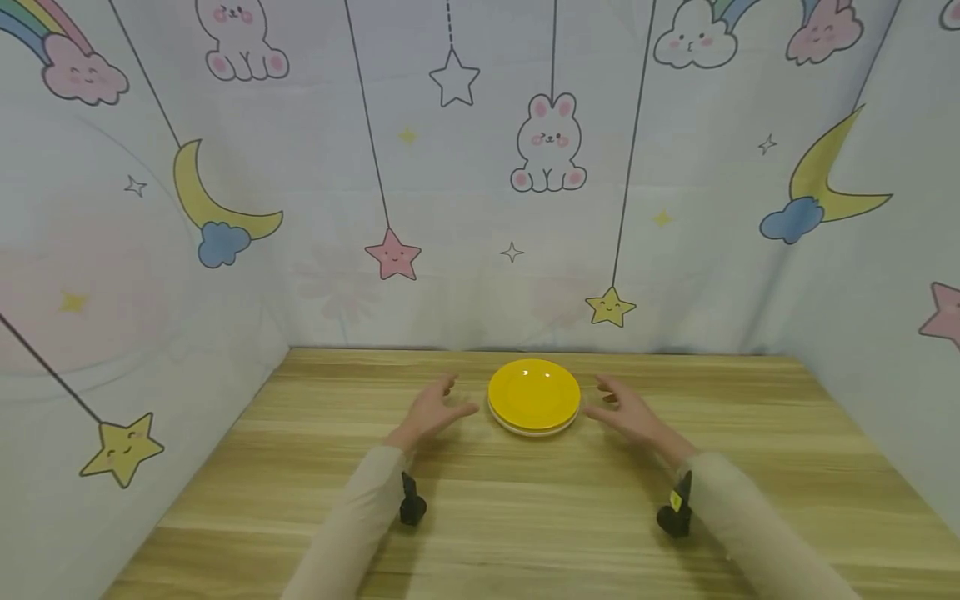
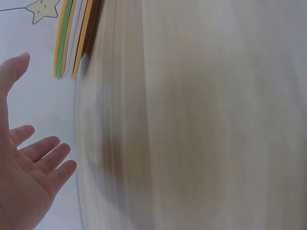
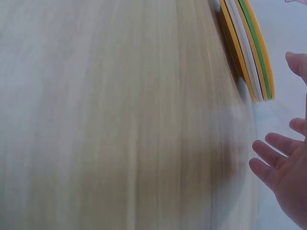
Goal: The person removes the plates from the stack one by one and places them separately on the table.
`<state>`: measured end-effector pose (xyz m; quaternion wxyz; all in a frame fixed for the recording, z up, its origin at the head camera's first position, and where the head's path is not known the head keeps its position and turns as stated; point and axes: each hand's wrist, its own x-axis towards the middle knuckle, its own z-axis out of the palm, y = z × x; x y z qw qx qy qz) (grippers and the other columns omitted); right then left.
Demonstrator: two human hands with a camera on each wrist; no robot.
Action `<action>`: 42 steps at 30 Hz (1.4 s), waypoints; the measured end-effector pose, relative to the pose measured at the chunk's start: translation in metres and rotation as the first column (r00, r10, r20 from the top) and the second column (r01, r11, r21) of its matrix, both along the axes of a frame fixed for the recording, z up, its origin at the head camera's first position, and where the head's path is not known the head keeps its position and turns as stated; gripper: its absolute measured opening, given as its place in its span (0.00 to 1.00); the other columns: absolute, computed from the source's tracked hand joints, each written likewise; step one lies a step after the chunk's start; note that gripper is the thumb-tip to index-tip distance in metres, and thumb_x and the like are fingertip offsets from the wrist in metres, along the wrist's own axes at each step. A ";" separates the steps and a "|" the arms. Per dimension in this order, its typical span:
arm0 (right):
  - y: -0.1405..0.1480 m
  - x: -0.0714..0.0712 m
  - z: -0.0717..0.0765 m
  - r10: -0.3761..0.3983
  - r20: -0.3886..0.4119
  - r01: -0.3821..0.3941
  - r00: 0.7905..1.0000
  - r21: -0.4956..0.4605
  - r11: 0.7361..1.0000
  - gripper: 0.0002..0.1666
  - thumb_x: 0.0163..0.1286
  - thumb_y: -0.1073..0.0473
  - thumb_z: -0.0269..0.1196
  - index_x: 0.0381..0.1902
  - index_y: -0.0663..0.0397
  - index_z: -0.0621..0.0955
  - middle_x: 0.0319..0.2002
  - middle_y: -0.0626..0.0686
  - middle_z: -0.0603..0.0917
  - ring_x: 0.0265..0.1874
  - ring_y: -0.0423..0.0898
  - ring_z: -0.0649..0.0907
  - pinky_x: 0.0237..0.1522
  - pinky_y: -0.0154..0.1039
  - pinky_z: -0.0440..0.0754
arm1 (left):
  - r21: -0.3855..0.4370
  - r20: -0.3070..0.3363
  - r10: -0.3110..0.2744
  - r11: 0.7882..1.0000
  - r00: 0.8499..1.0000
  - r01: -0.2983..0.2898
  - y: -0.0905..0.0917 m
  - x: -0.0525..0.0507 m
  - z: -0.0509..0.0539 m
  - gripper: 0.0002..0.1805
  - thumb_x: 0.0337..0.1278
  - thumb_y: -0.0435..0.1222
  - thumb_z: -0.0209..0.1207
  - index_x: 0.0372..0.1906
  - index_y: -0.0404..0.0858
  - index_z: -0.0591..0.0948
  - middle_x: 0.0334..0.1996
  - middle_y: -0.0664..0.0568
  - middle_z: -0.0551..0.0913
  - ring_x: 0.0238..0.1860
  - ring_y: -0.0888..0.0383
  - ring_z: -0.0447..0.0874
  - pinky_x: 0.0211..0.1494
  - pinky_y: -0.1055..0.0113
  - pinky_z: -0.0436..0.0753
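A stack of plates [image 1: 534,395] with a yellow one on top lies near the back of the wooden table. Seen edge-on in the left wrist view, the plate rims [image 2: 72,43] are yellow, green and white; the right wrist view shows the same coloured rims [image 3: 249,52]. My left hand [image 1: 433,411] is just left of the stack, its thumb and fingers spread apart and holding nothing. On the right side my right hand [image 1: 628,410] mirrors it, palm facing the plates, also holding nothing. A small gap separates each hand from the rims.
The wooden tabletop [image 1: 540,517] reaches back to a white cloth backdrop [image 1: 465,183] printed with stars, moons and rabbits. Similar cloth walls stand at both sides. Each wrist carries a small black camera, one at the left [image 1: 411,502] and one at the right [image 1: 676,508].
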<state>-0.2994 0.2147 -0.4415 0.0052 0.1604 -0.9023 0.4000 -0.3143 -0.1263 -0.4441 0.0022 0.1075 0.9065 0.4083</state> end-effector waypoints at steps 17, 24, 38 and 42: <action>-0.024 -0.015 -0.006 -0.087 0.127 0.086 0.988 0.011 0.996 0.46 0.59 0.44 0.62 0.67 0.62 0.58 0.62 0.64 0.65 0.54 0.58 0.72 0.53 0.51 0.74 | 0.086 0.077 -0.020 0.996 0.997 0.014 0.040 -0.002 -0.006 0.43 0.47 0.49 0.63 0.66 0.34 0.59 0.62 0.38 0.65 0.60 0.43 0.66 0.61 0.52 0.68; -0.030 -0.018 -0.003 -0.106 0.125 0.102 0.986 0.039 0.994 0.46 0.57 0.43 0.63 0.65 0.64 0.61 0.61 0.63 0.67 0.52 0.56 0.74 0.51 0.50 0.75 | 0.101 0.084 -0.020 0.995 0.996 0.011 0.047 -0.003 -0.008 0.43 0.47 0.47 0.64 0.66 0.35 0.60 0.62 0.39 0.65 0.59 0.44 0.67 0.61 0.52 0.68; -0.040 -0.023 -0.008 -0.100 0.083 0.100 0.992 0.003 0.995 0.39 0.56 0.51 0.66 0.60 0.66 0.67 0.52 0.61 0.75 0.38 0.49 0.77 0.38 0.38 0.79 | 0.207 0.068 -0.060 0.977 0.996 0.045 0.055 -0.003 -0.011 0.40 0.47 0.38 0.65 0.65 0.31 0.61 0.61 0.39 0.67 0.57 0.46 0.71 0.61 0.57 0.70; -0.040 -0.024 -0.008 -0.100 0.092 0.103 0.991 -0.028 0.994 0.39 0.56 0.52 0.66 0.60 0.65 0.67 0.52 0.61 0.75 0.39 0.49 0.77 0.39 0.38 0.80 | 0.233 0.073 -0.059 0.972 0.996 0.040 0.057 -0.004 -0.013 0.40 0.47 0.37 0.65 0.65 0.30 0.61 0.61 0.38 0.67 0.57 0.47 0.71 0.60 0.58 0.71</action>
